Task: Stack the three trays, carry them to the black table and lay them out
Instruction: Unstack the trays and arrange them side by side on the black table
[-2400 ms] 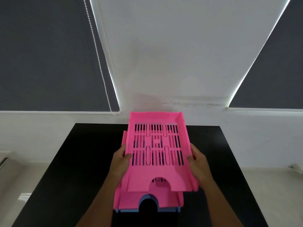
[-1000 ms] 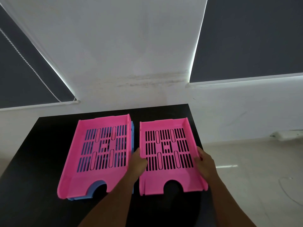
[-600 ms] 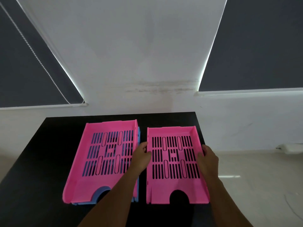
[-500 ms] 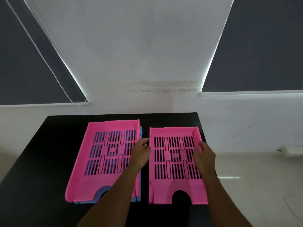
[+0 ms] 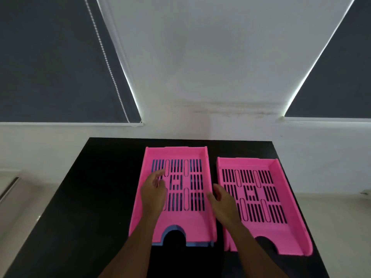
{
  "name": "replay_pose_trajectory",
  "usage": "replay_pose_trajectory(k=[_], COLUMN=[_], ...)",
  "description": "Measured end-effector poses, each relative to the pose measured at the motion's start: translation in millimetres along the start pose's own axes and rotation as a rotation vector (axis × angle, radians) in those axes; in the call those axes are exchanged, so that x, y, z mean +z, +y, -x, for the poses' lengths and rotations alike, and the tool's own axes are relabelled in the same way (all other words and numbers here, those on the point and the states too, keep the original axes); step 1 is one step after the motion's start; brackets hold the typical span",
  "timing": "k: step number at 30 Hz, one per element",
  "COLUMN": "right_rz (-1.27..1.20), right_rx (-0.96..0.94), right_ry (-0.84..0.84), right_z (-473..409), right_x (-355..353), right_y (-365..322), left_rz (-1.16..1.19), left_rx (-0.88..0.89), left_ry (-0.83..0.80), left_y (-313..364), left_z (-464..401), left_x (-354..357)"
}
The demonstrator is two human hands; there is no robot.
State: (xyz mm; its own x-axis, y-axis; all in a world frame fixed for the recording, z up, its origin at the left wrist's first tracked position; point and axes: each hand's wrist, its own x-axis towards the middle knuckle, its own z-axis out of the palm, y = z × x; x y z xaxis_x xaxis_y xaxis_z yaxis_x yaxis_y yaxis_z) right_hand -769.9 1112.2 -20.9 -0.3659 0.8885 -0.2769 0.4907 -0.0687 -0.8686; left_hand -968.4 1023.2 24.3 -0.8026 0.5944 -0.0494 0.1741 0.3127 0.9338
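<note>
Two pink slotted trays lie side by side on the black table [image 5: 84,197]. The left pink tray [image 5: 192,219] sits nested on a blue tray [image 5: 197,244], whose edge shows at the front and through the slots. The right pink tray [image 5: 281,227] lies alone near the table's right edge. My left hand [image 5: 153,194] hovers open over the left part of the stacked pink tray. My right hand [image 5: 223,204] is open over the gap between the two pink trays, at the left wall of the right one. Neither hand holds anything.
The table stands against a white wall between two dark roller blinds; a bead chain [image 5: 106,63] hangs at the left blind. Bare black tabletop lies left of the stacked trays. Pale floor [image 5: 337,227] lies beyond the table's right edge.
The top pink tray went from the stack to the table on the right. Both hands have let go of it and shifted left toward the stacked pair.
</note>
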Motion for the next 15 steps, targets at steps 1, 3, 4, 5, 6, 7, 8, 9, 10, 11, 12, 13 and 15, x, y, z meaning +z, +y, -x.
replay_pose_trajectory(k=[1, 3, 4, 5, 6, 7, 8, 9, 10, 11, 12, 13, 15], right_rz=[0.001, -0.006, 0.006, 0.029, 0.055, 0.074, 0.090, 0.104, 0.113, 0.111, 0.101, 0.093, 0.092], right_rx=[0.002, 0.027, 0.038, 0.045, 0.051, 0.057, 0.062, 0.067, 0.072, 0.074, 0.071, 0.061, 0.033], right_ry=[-0.005, 0.028, 0.063, 0.099, 0.130, 0.156, 0.177, 0.194, 0.209, 0.223, 0.238, 0.253, 0.281], right_z=[3, 7, 9, 11, 12, 13, 15, 16, 18, 21, 23, 26, 30], right_x=[8, 21, 28, 33, 37, 39, 41, 43, 45, 48, 51, 54, 62], right_y=[-1, -4, -6, -7, -9, -10, -11, -12, -13, -15, -18, -21, -30], left_rz=[0.003, -0.014, -0.021, -0.018, -0.001, 0.009, -0.004, -0.038, -0.063, -0.074, -0.077, -0.073, -0.053], left_rx=[-0.009, -0.064, -0.120, -0.198, -0.275, -0.323, -0.326, -0.303, -0.278, -0.261, -0.250, -0.235, -0.205], left_ry=[0.045, 0.072, 0.031, -0.040, -0.133, -0.235, -0.315, -0.360, -0.376, -0.376, -0.377, -0.380, -0.390], left_y=[-6, -21, -29, -37, -43, -49, -53, -57, -59, -60, -60, -60, -59], left_z=[-3, -9, -12, -15, -17, -19, -19, -19, -21, -23, -27, -32, -42], left_x=[-14, -38, -48, -56, -62, -65, -68, -70, -71, -72, -75, -78, -88])
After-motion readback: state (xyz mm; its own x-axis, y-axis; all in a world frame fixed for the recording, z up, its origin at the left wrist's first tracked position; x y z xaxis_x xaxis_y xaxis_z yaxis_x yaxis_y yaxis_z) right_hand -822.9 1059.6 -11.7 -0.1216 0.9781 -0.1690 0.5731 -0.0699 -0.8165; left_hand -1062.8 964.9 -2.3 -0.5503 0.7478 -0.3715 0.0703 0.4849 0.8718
